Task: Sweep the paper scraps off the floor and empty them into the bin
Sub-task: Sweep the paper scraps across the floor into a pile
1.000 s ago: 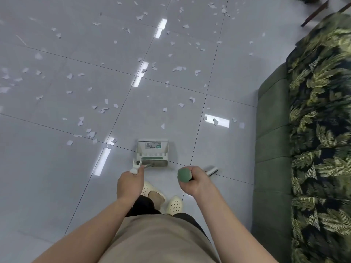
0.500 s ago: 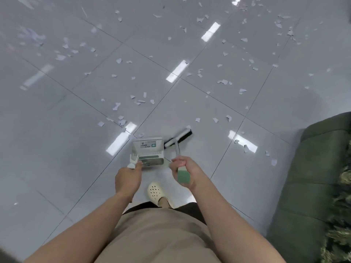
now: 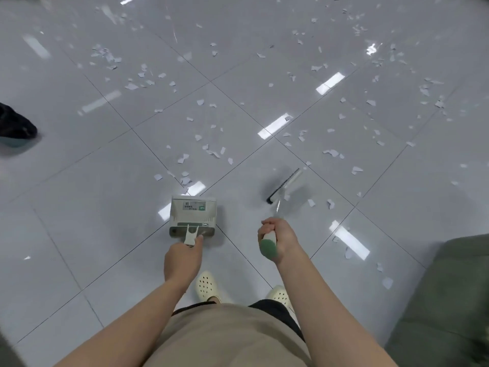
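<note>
- so, left hand (image 3: 182, 260) grips the dustpan (image 3: 193, 215) handle; right hand (image 3: 276, 238) grips the broom (image 3: 284, 185).
- a brisk stroke would likely scatter the light paper scraps (image 3: 211, 152) past the pan.

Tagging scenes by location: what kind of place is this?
Probably an indoor living space, such as a home lounge. Glossy grey floor tiles reflect ceiling strip lights, a green sofa sits at the right edge, and the person wears slip-on clogs. Paper scraps litter the floor.
</note>
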{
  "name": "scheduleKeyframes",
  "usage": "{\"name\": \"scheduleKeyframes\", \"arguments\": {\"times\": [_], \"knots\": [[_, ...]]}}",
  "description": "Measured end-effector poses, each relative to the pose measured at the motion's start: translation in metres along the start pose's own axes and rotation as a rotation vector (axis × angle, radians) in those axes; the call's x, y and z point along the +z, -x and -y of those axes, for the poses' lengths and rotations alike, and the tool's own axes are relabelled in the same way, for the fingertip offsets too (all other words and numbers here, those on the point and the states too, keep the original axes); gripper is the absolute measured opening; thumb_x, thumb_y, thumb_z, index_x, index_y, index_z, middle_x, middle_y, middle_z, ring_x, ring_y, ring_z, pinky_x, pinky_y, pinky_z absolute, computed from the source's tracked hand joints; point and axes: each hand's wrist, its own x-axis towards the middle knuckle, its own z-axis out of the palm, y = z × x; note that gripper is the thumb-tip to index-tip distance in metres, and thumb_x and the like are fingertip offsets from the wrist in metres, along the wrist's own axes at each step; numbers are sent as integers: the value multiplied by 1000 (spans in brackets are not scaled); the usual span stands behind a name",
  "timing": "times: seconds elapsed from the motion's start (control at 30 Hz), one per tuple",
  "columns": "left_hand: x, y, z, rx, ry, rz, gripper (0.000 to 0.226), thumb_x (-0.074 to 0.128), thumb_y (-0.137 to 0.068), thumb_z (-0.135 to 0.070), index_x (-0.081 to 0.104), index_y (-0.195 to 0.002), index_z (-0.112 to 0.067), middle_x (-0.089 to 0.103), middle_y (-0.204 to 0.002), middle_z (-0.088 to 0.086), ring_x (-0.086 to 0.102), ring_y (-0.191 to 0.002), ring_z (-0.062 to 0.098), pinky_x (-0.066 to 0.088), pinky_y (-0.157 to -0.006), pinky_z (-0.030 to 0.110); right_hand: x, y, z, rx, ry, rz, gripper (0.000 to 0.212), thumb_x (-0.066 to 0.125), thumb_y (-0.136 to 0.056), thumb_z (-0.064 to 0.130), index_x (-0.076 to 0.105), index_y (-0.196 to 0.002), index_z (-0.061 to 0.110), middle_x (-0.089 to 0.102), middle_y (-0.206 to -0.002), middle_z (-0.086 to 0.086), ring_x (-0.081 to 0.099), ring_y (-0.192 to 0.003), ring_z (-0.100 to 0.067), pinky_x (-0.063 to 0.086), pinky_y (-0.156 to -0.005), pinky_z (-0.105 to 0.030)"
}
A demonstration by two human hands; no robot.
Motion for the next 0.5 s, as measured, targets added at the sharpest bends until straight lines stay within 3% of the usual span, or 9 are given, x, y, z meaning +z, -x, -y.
{"name": "scheduleKeyframes", "arguments": {"times": [0.2,0.3,0.4,0.5], "knots": [[64,45,-20,28,-27,103,56,57,-99,-49,48,-58,-11,52,-53,4,51,-54,25,36,-54,30,-68,33,36,-64,92,-284,29,42,-81,-4,40,-58,14,40,-41,2,41,-33,-14,39,-40,-17],[99,67,-29,46,-75,164,56,58,-100,-45,48,-58,-10,52,-54,4,51,-55,24,35,-53,30,-107,52,70,-83,74,-376,27,42,-81,-4,41,-58,11,46,-54,-1,44,-49,-18,41,-49,-23],[133,89,-36,61,-102,225,53,62,-98,-43,51,-59,-9,54,-58,6,53,-59,27,38,-55,32,-152,69,102,-108,-56,-421,27,45,-84,-2,41,-62,13,44,-62,0,45,-50,-17,42,-40,-17],[166,106,-41,59,-120,296,50,65,-94,-46,56,-64,-8,55,-57,7,53,-56,27,42,-55,33,-203,79,127,-123,-137,-469,30,47,-84,-1,38,-60,14,42,-57,0,45,-31,-17,36,-32,-12]]}}
